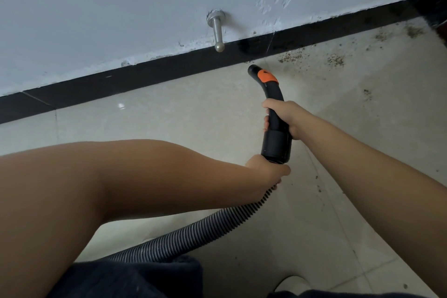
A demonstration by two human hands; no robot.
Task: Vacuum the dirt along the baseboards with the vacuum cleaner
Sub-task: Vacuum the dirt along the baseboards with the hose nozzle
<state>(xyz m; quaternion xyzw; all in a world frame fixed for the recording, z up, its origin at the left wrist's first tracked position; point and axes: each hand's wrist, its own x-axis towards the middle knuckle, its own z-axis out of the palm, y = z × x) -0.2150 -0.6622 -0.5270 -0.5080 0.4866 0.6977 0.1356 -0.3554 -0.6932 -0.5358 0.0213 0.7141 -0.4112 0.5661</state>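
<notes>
Head view: both hands grip the vacuum handle (275,114) above dirt-speckled tile floor (193,114) beside black baseboard (145,75).

The vacuum handle (273,114) was black with an orange slider (266,76). Its hose (193,232) was ribbed grey and black. The baseboard (169,68) was black, the wall (121,7) pale blue-white, the floor (193,116) cream tile speckled with brown dirt (291,56).

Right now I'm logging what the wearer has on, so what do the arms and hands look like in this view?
Both arms are bare, with no sleeve in view. The left hand and right hand wear no gloves, and no rings, watch or bracelet show. The only clothing seen is dark fabric at the bottom edge.
</notes>
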